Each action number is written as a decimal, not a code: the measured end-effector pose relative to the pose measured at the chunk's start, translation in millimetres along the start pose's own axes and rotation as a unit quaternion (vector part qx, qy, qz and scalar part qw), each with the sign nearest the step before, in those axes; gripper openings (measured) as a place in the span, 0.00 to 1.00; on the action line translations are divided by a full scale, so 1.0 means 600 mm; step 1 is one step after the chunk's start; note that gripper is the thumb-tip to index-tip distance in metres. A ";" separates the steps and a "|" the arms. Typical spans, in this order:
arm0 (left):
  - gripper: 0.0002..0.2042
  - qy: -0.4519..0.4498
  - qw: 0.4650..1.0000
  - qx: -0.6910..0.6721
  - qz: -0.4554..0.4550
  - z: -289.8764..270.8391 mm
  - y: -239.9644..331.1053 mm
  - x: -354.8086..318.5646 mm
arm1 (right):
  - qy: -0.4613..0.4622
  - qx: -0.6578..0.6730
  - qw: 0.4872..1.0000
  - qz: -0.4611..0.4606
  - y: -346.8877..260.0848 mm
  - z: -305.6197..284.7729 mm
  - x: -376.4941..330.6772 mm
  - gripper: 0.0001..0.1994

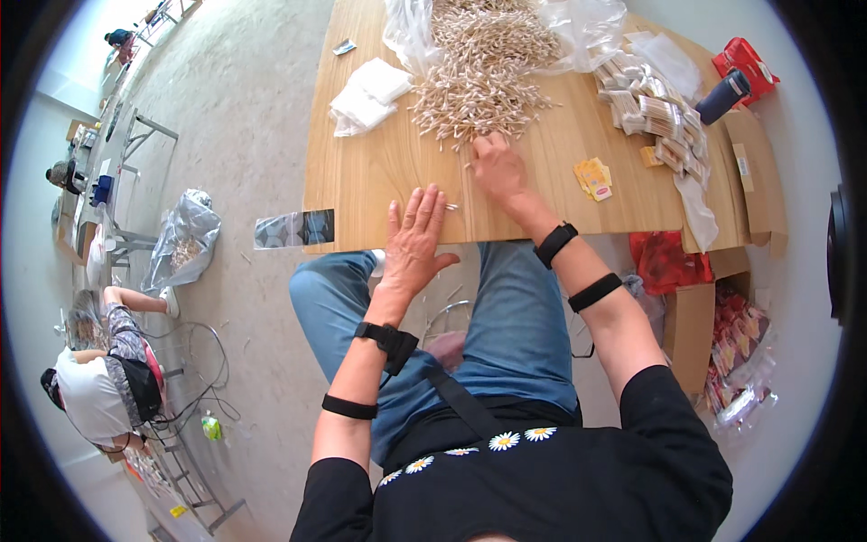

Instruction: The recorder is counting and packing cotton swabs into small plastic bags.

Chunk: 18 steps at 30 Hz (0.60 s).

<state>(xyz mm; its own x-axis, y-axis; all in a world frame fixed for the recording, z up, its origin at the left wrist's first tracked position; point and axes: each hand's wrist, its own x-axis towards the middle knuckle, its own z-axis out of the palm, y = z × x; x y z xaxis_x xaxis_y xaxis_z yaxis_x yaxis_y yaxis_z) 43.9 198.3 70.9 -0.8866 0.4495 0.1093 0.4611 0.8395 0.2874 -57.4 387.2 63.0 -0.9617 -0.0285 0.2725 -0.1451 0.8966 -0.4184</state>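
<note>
A large heap of cotton swabs is spread over the wooden table. My right hand is at the heap's near edge, its fingers curled down and closed on cotton swabs, though the fingertips are partly hidden. Flat at the table's front edge lies my left hand, fingers stretched out and thumb apart. A loose cotton swab shows beside its fingers; whether more lie under the palm is hidden. To the right of my right hand are several small yellow cards.
Clear plastic bags lie left of the heap. Packed swab bundles, a dark bottle and a red bag line the right side. A cardboard box stands below right. At left, a person works near cables.
</note>
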 end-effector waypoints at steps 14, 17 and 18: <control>0.55 0.038 0.999 0.021 -0.033 0.010 -0.006 -0.014 | -0.051 0.070 0.995 -0.056 -0.026 -0.020 -0.035 0.10; 0.54 0.038 0.999 0.021 -0.031 0.009 -0.007 -0.015 | -0.080 0.061 0.993 -0.060 -0.037 -0.023 -0.036 0.11; 0.54 0.041 0.999 0.019 -0.026 0.009 -0.007 -0.014 | -0.049 0.064 0.993 -0.080 -0.036 -0.020 -0.031 0.11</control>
<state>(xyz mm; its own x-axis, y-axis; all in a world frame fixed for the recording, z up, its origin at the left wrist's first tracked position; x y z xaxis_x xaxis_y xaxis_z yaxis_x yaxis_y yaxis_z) 49.4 193.0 63.5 -0.9084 0.3805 0.1733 0.4147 0.8728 0.2575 -33.7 373.4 77.2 -0.9411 -0.2150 0.2608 -0.3204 0.8133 -0.4856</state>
